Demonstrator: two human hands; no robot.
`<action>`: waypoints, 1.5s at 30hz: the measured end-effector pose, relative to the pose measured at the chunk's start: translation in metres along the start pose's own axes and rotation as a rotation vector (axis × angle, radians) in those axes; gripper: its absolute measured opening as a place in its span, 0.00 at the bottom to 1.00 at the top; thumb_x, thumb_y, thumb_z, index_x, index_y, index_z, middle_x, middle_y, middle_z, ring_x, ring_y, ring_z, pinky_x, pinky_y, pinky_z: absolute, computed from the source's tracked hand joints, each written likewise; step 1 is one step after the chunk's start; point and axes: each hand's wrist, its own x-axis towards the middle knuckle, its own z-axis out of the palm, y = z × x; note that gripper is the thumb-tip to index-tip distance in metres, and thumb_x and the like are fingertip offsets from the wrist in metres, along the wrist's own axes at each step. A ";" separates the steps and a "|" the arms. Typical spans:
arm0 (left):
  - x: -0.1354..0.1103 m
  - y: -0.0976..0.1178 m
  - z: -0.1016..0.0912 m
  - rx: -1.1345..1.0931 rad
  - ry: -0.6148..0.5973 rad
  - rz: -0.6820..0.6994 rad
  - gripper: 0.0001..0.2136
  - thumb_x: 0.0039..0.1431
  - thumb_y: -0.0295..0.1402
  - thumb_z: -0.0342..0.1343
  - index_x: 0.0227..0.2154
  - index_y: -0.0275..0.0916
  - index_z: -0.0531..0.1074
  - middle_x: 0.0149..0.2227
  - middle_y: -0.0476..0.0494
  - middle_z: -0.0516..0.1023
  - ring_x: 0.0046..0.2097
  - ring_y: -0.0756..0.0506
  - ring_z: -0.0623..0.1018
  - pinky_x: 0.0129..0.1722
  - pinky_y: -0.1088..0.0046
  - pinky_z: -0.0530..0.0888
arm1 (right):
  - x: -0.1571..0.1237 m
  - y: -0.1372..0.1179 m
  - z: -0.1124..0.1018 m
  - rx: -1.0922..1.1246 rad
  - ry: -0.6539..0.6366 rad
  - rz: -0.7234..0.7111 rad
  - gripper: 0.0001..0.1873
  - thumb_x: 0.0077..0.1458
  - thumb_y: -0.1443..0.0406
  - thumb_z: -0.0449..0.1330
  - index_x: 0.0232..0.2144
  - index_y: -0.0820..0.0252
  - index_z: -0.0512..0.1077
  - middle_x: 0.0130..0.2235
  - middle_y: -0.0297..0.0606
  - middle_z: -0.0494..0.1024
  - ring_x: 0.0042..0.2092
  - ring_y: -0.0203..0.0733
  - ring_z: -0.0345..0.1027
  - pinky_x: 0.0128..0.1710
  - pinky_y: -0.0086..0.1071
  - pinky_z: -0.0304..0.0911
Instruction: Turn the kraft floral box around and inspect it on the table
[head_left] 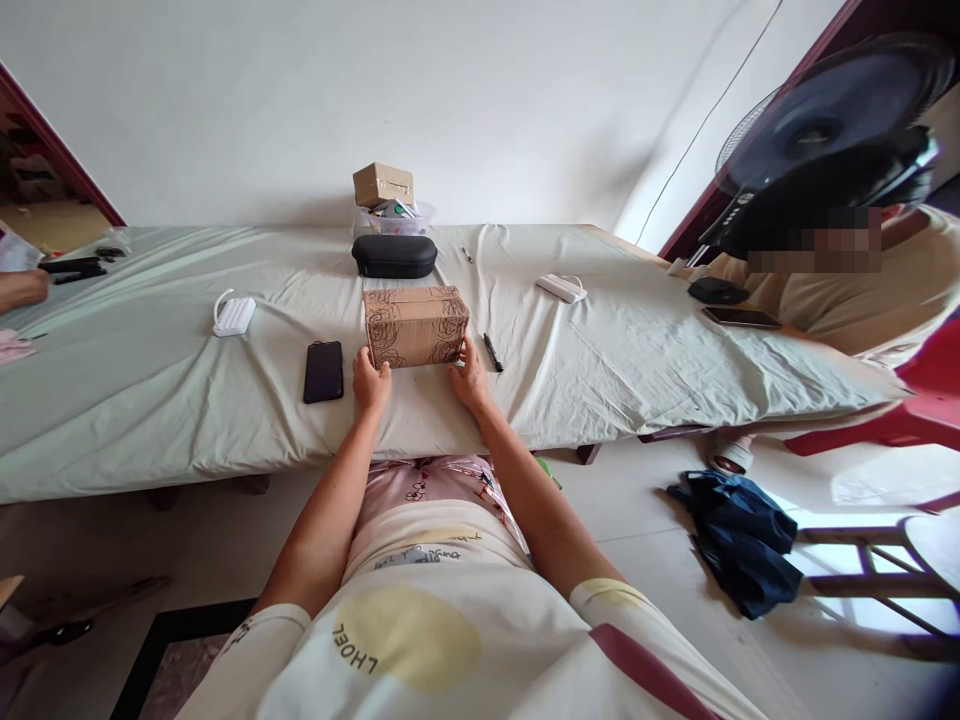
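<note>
Cardboard box (417, 327), looped with dark scribbles, sits mid-frame in the head view, gripped at its lower near corners by the left hand (371, 379) and right hand (469, 376), set apart at opposite ends. Even, light pressure would probably keep it square and undented. The pale cloth-covered worktop (420, 420) is wrinkled and might let it rock. A white wall (487, 90) fills the upper centre, a fan (817, 130) the upper right.

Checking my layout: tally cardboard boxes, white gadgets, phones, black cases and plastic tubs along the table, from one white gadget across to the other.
Cardboard boxes: 2
White gadgets: 2
Phone: 1
Black case: 1
Plastic tub: 1
Total: 7
</note>
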 end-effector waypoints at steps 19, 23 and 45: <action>0.001 -0.002 0.000 -0.002 -0.013 -0.014 0.19 0.61 0.29 0.54 0.55 0.38 0.68 0.55 0.31 0.79 0.59 0.34 0.78 0.61 0.51 0.74 | -0.002 -0.002 -0.001 -0.019 -0.017 0.031 0.41 0.58 0.67 0.59 0.71 0.63 0.54 0.62 0.56 0.73 0.58 0.55 0.72 0.60 0.52 0.70; 0.001 -0.001 -0.001 -0.009 -0.014 -0.010 0.20 0.60 0.29 0.55 0.55 0.38 0.68 0.55 0.31 0.78 0.59 0.34 0.78 0.62 0.50 0.74 | -0.003 -0.003 -0.002 -0.038 -0.034 0.042 0.43 0.57 0.67 0.60 0.72 0.61 0.53 0.63 0.55 0.72 0.59 0.56 0.72 0.60 0.52 0.70; -0.018 0.027 -0.004 0.043 -0.035 0.216 0.52 0.53 0.47 0.71 0.72 0.31 0.49 0.70 0.18 0.60 0.72 0.27 0.63 0.70 0.47 0.63 | -0.011 -0.028 -0.015 -0.119 0.107 -0.069 0.55 0.57 0.48 0.68 0.75 0.57 0.47 0.59 0.55 0.70 0.59 0.58 0.67 0.61 0.56 0.66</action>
